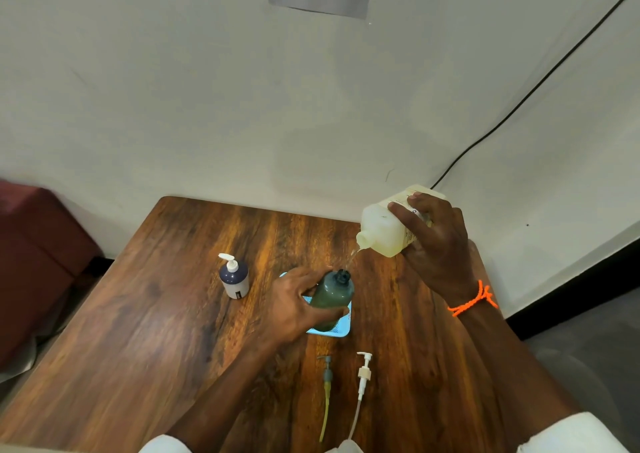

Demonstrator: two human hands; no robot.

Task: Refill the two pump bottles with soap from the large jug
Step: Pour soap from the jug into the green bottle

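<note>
1. Nearest, below the left hand [294, 305]: two removed pumps, a grey-green pump [327, 380] and a white pump [364, 374], lying flat on the table [138, 314].
2. Left hand curls round the green bottle [331, 300], which is tilted on a blue tray [341, 331]. Wet plastic is likely slippery; a mid-body hold suits.
3. Right hand [434, 244] grips the jug [384, 225], tipped; a thin soap stream [350, 260] falls towards the bottle neck. Probably heavy.
4. Left of the left hand: navy bottle [234, 277], capped, well apart. Open tabletop there; wall close behind the jug.
</note>
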